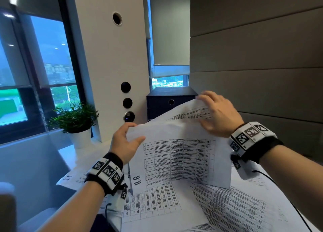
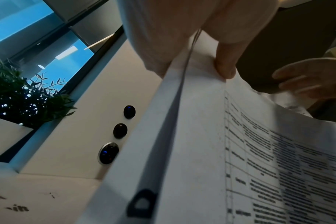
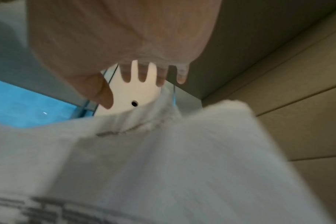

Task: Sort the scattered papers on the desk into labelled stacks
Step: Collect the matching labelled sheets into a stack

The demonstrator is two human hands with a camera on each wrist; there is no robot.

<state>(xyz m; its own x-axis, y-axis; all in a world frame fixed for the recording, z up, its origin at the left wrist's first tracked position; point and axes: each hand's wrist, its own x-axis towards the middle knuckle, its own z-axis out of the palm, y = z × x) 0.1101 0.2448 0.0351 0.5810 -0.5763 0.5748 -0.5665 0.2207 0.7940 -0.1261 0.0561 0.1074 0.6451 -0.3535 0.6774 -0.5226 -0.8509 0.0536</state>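
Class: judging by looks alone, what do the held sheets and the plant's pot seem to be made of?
Held sheets: thin matte printer paper, since they bend and carry printed tables. Plant pot: smooth white, likely glazed ceramic or plastic; the look leaves it open.

The left hand [image 2: 182, 33] pinches the top edge of a sheaf of printed papers [image 2: 201, 144], thumb [image 2: 225, 66] pressed on the front sheet (a table of dense text). The right hand [image 2: 313, 77] reaches in from the right, blurred. Behind stand a white column [image 2: 82, 121] with three round black fittings and a potted plant [image 2: 19, 97].
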